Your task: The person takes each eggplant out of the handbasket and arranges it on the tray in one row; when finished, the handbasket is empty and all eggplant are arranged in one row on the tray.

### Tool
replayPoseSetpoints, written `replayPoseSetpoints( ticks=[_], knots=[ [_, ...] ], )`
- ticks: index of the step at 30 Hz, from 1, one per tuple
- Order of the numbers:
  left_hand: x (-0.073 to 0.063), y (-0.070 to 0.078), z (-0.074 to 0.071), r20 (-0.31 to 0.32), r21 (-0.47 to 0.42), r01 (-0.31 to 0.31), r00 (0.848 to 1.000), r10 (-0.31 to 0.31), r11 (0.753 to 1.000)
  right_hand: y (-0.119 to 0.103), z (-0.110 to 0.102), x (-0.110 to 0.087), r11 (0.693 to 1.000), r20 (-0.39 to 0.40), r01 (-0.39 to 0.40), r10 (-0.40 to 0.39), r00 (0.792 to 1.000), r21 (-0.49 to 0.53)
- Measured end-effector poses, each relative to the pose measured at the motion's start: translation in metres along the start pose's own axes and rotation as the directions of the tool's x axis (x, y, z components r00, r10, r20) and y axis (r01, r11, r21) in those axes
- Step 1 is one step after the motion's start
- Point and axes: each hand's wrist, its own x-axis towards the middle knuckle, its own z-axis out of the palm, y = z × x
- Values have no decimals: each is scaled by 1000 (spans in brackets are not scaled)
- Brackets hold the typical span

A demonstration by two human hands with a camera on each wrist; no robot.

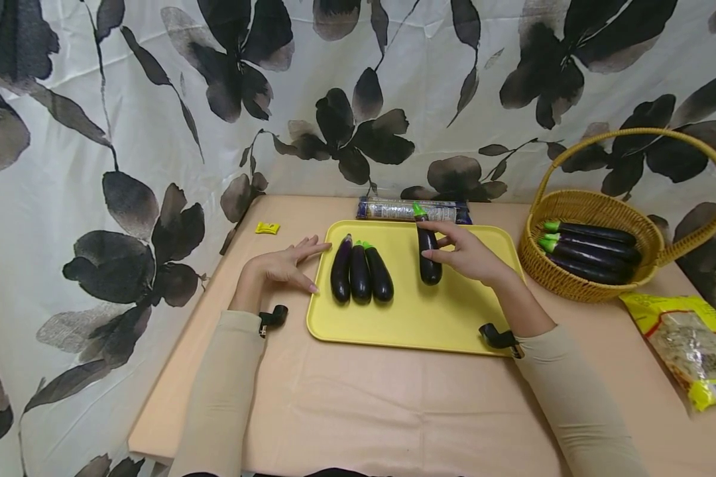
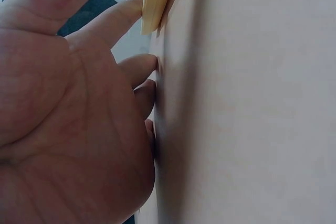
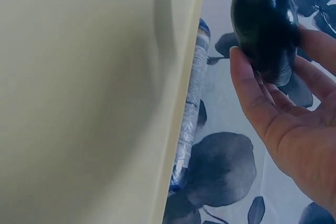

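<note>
My right hand (image 1: 468, 255) pinches a dark eggplant (image 1: 427, 262) with a green tip, holding it above the right half of the yellow tray (image 1: 358, 328). In the right wrist view this eggplant (image 3: 265, 22) hangs between thumb and fingers, apart from the tray surface. Three more eggplants (image 1: 360, 273) lie side by side on the tray's left half. My left hand (image 1: 283, 265) rests at the tray's left edge with fingers spread. The left wrist view shows a fingertip of the left hand (image 2: 79, 108) touching the tray rim (image 2: 155, 3) and other fingers on the table.
A wicker basket (image 1: 579, 285) with a tall handle holds several eggplants (image 1: 593, 252) at the right. In front of it lies a yellow plastic bag (image 1: 692, 344). A long wrapped packet (image 1: 388, 209) lies behind the tray, and a small yellow wrapper (image 1: 267, 228) at the back left.
</note>
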Motion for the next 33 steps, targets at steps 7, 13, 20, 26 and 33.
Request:
replayPoseSetpoints(
  ticks=[7,13,20,26,33],
  knots=[
    [0,0,-1,2,5,-1,1000,1,1000,0,9,7,1000,52,-23,22,998,6],
    [0,1,-2,3,4,2,1000,-2,1000,0,17,13,999,100,-32,34,994,-29],
    [1,0,-2,10,5,5,1000,-5,1000,3,28,20,999,161,-35,40,986,-37],
    [2,0,-3,12,0,1,1000,-1,1000,3,33,26,999,202,-43,47,978,-22],
    [2,0,-4,22,4,2,1000,-2,1000,3,38,33,997,226,-33,48,973,-67]
  ],
)
